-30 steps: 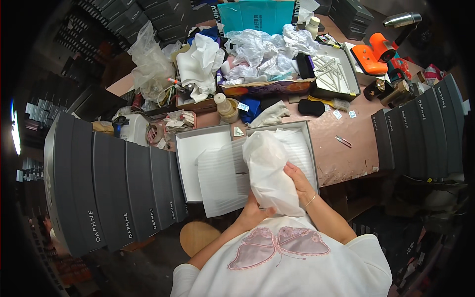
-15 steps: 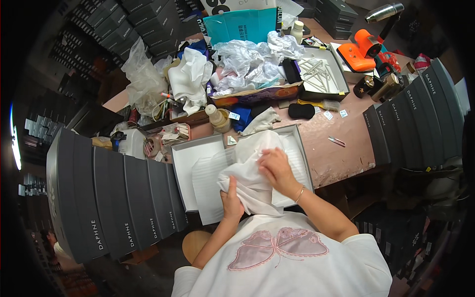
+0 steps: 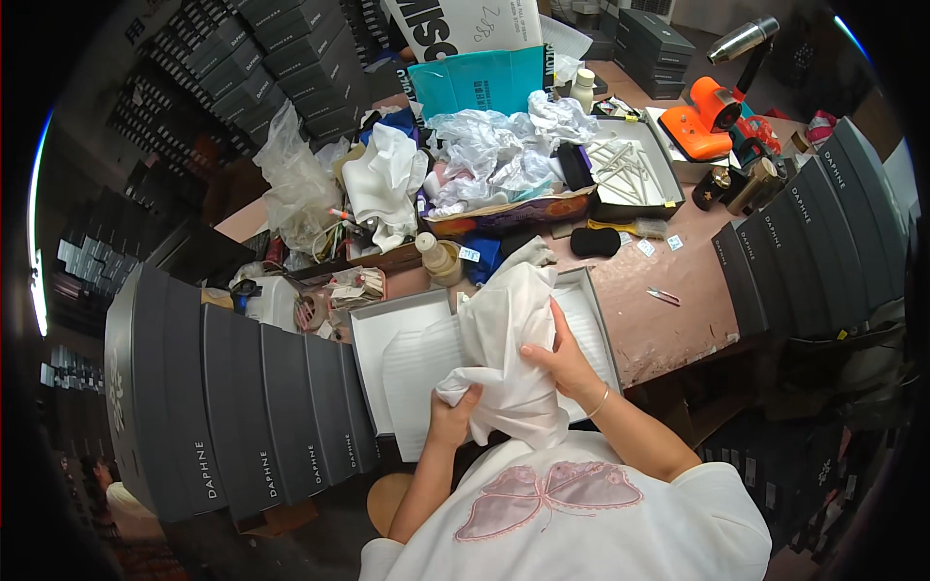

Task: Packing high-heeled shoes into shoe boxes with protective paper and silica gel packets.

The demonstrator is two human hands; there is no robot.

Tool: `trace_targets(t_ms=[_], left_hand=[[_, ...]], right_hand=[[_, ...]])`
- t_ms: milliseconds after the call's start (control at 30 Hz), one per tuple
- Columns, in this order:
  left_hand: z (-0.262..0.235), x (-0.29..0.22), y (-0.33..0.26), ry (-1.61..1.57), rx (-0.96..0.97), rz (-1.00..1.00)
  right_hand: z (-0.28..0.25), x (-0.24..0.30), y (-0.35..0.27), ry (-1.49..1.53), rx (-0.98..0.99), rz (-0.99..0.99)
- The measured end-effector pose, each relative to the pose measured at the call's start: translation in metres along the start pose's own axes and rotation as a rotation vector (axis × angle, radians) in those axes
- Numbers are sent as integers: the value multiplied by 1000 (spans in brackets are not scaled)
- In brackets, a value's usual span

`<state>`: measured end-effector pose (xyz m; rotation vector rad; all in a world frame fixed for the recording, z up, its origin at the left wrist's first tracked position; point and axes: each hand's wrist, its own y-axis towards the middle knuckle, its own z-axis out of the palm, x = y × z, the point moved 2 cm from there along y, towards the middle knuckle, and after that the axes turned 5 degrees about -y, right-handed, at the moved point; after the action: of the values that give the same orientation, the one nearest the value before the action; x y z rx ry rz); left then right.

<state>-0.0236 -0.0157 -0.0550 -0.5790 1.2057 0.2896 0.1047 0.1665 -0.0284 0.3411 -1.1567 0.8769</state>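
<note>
Both hands hold a bunched white cloth bag (image 3: 509, 334) above an open grey box with a white inside (image 3: 366, 353). My left hand (image 3: 451, 416) pinches a gathered corner at the bag's lower left. My right hand (image 3: 567, 358) grips the bag's right side, thumb on top. Whatever the bag may contain is hidden. A ribbed white packing sheet (image 3: 412, 373) lies in the box, partly under the bag.
Rows of dark grey shoeboxes (image 3: 237, 407) stand at left, with more shoeboxes (image 3: 809, 232) at right. Small scissors (image 3: 664, 296) and a black sponge (image 3: 595, 242) lie on the table (image 3: 678, 334). Behind are a glue bottle (image 3: 438, 257), crumpled paper (image 3: 494, 145) and an orange tool (image 3: 699, 121).
My right hand has shifted from the bag's top to its right side. The bag has been lifted and turned more upright, and my left hand has moved slightly lower on its corner.
</note>
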Motion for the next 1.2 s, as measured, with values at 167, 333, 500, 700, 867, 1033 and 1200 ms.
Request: trace_targets(t_ms=[167, 333, 500, 700, 867, 1033, 1200], left_hand=[[1, -46, 13, -166, -11, 170], [38, -26, 26, -520, -181, -169], [40, 32, 40, -545, -258, -27], [-17, -4, 60, -351, -118, 263], [-11, -40, 53, -666, -234, 257], [-93, -67, 76, -604, -777, 263], [-108, -158, -2, -12, -1023, 760]], right_hand=[[-1, 42, -17, -610, 263, -161], [28, 44, -10, -1338, 363, -561], [87, 6, -33, -1381, 166, -1001], [16, 98, -74, -1084, -152, -860], [-35, 40, -27, 154, 241, 98], [-46, 45, -53, 256, -63, 189], [-99, 61, -76, 107, -243, -20]])
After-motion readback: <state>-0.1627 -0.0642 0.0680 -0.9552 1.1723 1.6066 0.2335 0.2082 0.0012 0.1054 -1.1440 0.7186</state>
